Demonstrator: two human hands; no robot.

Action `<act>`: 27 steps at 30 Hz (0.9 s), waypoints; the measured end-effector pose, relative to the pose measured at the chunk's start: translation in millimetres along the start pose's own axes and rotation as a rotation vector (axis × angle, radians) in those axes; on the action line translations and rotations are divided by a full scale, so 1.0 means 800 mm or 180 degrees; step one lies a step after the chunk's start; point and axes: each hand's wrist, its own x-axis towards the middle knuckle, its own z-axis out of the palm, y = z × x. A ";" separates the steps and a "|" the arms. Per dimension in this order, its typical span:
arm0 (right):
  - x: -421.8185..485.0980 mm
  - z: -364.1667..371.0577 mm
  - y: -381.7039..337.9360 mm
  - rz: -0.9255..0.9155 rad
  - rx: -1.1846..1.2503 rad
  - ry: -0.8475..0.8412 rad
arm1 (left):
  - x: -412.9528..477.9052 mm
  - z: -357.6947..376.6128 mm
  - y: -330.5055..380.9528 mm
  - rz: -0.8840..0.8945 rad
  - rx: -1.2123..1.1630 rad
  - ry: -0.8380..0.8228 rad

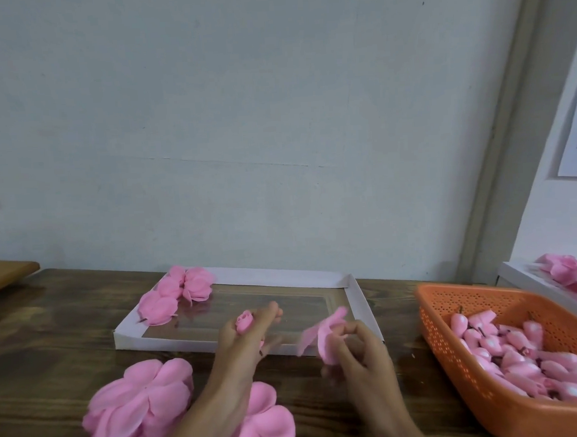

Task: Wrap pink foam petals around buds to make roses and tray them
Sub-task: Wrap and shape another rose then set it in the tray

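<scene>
Near the tray (361,301), a bud (244,322) is pinched by the left hand (243,342) and a petal (326,333) gripped by the right hand (363,359), close together, likely for wrapping.

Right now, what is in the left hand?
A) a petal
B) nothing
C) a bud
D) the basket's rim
C: the left hand pinches a bud over the tray, while the right hand holds the petal.
</scene>
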 end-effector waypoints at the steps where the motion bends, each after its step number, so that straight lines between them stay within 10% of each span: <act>1: 0.002 -0.002 -0.001 -0.0070 0.0037 0.0026 | -0.001 0.001 -0.001 -0.0113 0.0005 -0.0102; 27: 0.013 0.002 0.012 0.0796 0.1178 -0.0689 | -0.008 0.000 -0.002 0.0212 0.1057 -0.0119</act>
